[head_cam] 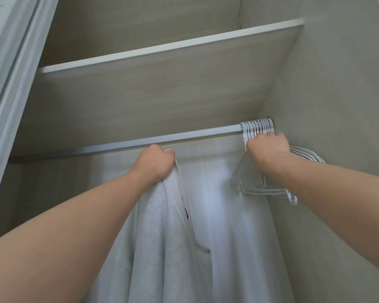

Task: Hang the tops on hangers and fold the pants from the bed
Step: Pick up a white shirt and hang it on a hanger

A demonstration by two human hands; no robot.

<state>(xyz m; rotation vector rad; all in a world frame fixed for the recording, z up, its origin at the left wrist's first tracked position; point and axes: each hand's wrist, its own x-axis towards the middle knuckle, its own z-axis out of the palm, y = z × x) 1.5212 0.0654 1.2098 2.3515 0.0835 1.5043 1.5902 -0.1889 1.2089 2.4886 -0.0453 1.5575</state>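
Note:
A light grey top (pixel 160 237) hangs from a white hanger whose hook (pixel 170 150) sits just below the metal closet rail (pixel 140 143). My left hand (pixel 154 162) grips that hanger and the top's neck, right under the rail. Several empty white hangers (pixel 269 186) hang bunched at the rail's right end. My right hand (pixel 268 149) grips their necks just below the rail, covering them there. A small red mark shows inside the top's collar.
A wooden shelf (pixel 162 51) runs above the rail. The closet's right wall (pixel 337 106) stands close beside the hangers. A sliding door frame (pixel 11 62) lines the left. White fabric (pixel 228 215) hangs at the back of the closet.

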